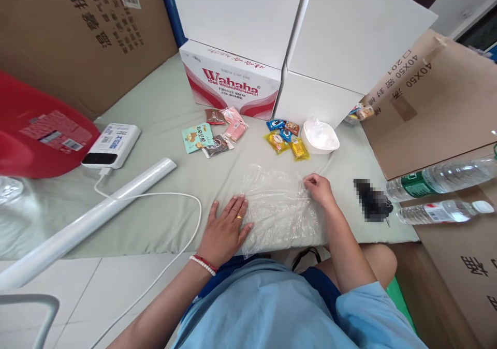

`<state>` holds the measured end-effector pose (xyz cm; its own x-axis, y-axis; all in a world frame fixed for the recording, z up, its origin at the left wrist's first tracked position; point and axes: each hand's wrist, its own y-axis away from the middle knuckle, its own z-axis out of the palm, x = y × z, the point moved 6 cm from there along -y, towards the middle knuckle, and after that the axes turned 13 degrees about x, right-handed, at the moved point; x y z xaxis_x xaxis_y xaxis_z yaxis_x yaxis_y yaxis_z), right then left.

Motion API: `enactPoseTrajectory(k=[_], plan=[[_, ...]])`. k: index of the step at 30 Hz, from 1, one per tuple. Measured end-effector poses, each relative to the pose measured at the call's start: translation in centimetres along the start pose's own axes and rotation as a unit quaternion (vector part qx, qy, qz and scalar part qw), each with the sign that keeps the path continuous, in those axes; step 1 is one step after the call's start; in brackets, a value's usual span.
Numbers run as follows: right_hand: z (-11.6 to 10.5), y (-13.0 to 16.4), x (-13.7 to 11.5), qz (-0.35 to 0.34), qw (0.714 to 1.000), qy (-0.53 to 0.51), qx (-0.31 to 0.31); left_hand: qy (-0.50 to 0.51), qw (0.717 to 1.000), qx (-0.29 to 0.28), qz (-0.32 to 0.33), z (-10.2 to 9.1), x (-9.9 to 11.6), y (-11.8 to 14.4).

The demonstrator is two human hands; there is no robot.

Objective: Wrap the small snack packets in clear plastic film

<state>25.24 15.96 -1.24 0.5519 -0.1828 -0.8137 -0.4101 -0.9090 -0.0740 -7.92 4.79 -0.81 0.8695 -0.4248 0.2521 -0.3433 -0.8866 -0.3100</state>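
- Your left hand (227, 230) lies flat on the pale green worktop (163, 131), palm down, fingers (236, 206) spread apart and straight; its thumb side presses on the left edge of the clear plastic bag (277, 206).
- Your right hand (319, 188) is at the bag's upper right corner, with the fingers pinched together on the plastic there.
- The clear plastic bag lies crumpled and flat on the worktop between your two hands, near the front edge, just ahead of your lap.
- Beyond the bag, a cluster of yellow, blue and brown snack packets (285, 139) lies just beside a white bowl (319, 137) lined with clear film.
- Further left, a second group of snack packets (217, 131), teal, pink and brown, sits in front of the Wahaha carton (231, 85).
- To the left lie a white roll (89, 219), a white power bank (112, 144) and its white cable (171, 196) looping towards you.
- To the right, two clear water bottles (438, 193) lie on their sides on a cardboard box (419, 100), well apart from the bag.
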Motion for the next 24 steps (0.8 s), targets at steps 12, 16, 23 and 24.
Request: enactPoseTrajectory(k=[12, 16, 23, 24], plan=[[-6.0, 5.1, -3.5, -0.090, 0.974, 0.036, 0.204, 0.042, 0.997, 0.042, -0.058, -1.3, -2.1, -0.8], [-3.1, 10.7, -6.4, -0.231, 0.968, 0.070, 0.065, 0.032, 0.991, 0.106, -0.072, -3.3, -0.7, -3.7], [0.0, 16.8, -2.3, -0.322, 0.924, 0.188, -0.084, 0.035, 0.999, 0.016, -0.018, 2.2, 1.8, -8.3], [-0.7, 17.3, -1.2, -0.319, 0.922, 0.206, -0.081, 0.029, 0.999, 0.014, -0.028, 2.9, 1.3, -8.5]])
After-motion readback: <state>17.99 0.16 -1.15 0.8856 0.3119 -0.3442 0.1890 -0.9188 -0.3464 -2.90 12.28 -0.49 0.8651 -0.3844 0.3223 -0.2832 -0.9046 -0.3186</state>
